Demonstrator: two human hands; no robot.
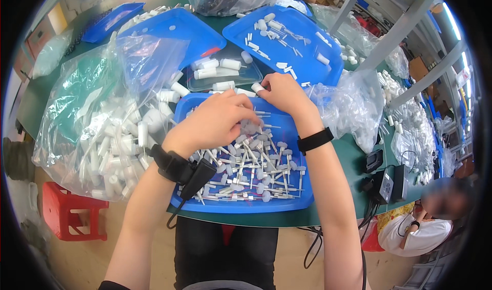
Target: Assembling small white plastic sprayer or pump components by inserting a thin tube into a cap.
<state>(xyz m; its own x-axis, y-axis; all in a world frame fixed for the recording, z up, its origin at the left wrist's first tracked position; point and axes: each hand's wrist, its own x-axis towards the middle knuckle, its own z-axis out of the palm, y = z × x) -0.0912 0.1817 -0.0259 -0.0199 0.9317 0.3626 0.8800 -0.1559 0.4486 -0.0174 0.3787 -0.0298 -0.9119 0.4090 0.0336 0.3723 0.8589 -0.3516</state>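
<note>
Sorting through parts: the left hand [212, 123], fingers curled down, picks among white pump stems [251, 172] heaped in the blue tray [241, 206] at the table's near edge; the right hand [284, 92] pinches a small white cap [258, 87] at the tray's far edge. Joining them looks next, needing steady alignment.

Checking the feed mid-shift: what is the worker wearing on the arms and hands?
Both forearms are bare, no gloves. The left hand has a black wrist strap carrying a small black box with a thin black cable; the right hand has a plain black wristband.
</note>
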